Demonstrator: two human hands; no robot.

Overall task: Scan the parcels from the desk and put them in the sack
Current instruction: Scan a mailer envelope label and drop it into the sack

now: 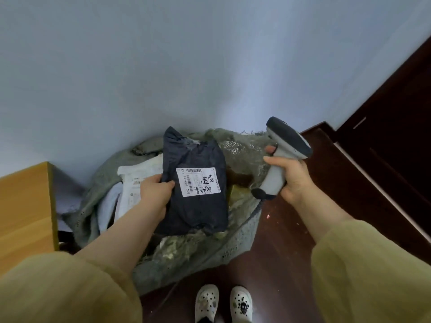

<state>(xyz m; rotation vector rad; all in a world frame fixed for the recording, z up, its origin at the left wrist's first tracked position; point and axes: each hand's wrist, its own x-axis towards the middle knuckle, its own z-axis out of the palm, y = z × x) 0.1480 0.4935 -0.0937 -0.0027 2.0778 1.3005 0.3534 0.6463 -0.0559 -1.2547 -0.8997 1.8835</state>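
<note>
Head view first – what is the left hand doing?
– Pinching the left edge of a dark navy, crumpled plastic mailer bag, thumb on top beside its white printed label, fingers hidden beneath. The bag hangs over the open mouth of the grey-green woven sack, not yet let go
– How will it handle?
– Soft and light, I'd judge: it sags and creases, so perhaps cloth inside. The film looks slick, so a pinch on the edge could slip; a fold or the thicker middle is the safer hold. Nothing looks fragile, so a short drop should do no harm
– And the right hand?
– Wrapped round the handle of a grey-and-black barcode scanner, held beside the sack's right rim. A white flat parcel lies in the sack already
</note>
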